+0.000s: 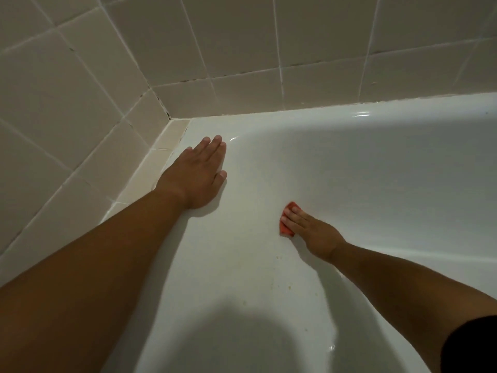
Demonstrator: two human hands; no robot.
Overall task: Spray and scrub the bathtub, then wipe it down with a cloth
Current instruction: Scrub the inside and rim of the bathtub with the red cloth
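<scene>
The white bathtub (376, 168) fills the lower right of the head view, its sloped end wall running down toward me. My left hand (199, 173) lies flat with straight fingers on the tub's rim near the tiled corner. My right hand (312, 230) presses a small orange scrub sponge (285, 229) against the tub's inner slope with straight fingers on top of it. Most of the sponge is hidden under the fingers. A few small yellowish specks (279, 267) dot the enamel below the sponge.
Beige tiled walls (188, 49) meet in a corner just behind the tub, with dark spots in the grout (168, 113). A narrow tiled ledge (150, 168) runs along the tub's left rim. My shadow falls on the tub's near slope.
</scene>
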